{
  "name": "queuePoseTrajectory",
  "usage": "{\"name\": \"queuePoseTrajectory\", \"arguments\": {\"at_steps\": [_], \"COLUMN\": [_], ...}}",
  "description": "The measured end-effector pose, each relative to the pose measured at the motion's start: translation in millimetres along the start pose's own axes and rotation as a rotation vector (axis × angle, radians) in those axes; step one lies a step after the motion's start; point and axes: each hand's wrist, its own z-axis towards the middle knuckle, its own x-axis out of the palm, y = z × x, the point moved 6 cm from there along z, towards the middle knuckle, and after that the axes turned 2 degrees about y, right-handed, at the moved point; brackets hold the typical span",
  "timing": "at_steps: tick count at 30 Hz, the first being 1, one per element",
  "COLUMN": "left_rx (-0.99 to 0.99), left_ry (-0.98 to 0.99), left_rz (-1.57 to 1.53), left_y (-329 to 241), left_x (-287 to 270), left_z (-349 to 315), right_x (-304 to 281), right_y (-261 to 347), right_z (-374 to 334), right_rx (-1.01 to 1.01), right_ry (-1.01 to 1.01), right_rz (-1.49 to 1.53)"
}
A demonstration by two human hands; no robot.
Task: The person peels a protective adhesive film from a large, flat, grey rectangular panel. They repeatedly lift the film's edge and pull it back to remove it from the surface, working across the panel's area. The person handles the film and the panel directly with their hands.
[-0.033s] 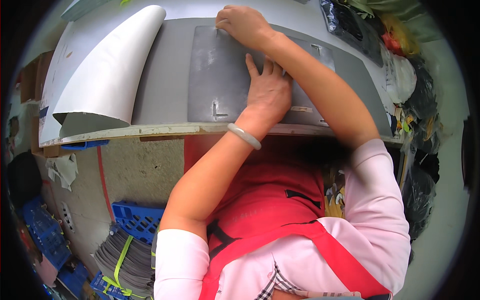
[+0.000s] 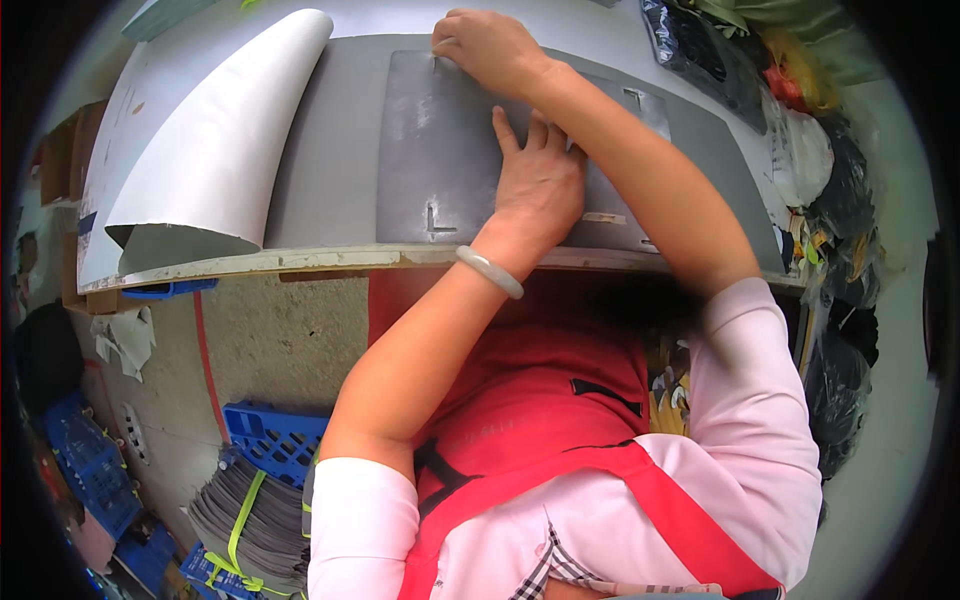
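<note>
A dark grey flat template (image 2: 405,150) with L-shaped slots near its corners lies on a larger grey sheet (image 2: 325,130). White shows on the sheet's curled left end (image 2: 220,140). My left hand (image 2: 540,185), a pale bangle (image 2: 489,272) on its wrist, presses flat on the middle of the template with fingers spread. Crossing over beyond it, my right hand (image 2: 485,48) is closed in a pinch at the template's far left slot. What sits between those fingertips is too small and hidden to name.
The table's near edge (image 2: 330,259) runs just before me. Plastic bags (image 2: 800,150) and dark bundles crowd the right side. On the floor at lower left stand a blue crate (image 2: 265,432) and a stack of grey sheets (image 2: 225,505) tied with yellow-green strap.
</note>
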Motion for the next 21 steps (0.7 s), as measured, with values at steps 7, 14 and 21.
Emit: {"name": "queuePoseTrajectory", "arguments": {"at_steps": [7, 14, 21], "left_rx": [-0.012, 0.011, 0.028], "left_ry": [-0.047, -0.035, -0.069], "left_rz": [-0.021, 0.017, -0.016], "left_y": [0.5, 0.2, -0.2], "left_x": [-3.3, -5.9, -3.3], "left_z": [-0.4, -1.0, 1.6], "right_x": [-7.9, -1.8, 8.9], "right_y": [-19.9, -15.4, -23.9], "right_z": [-0.1, -2.7, -2.7], "right_rx": [0.286, 0.587, 0.678], "right_ry": [0.048, 0.065, 0.217], "right_rz": [0.137, 0.483, 0.555]}}
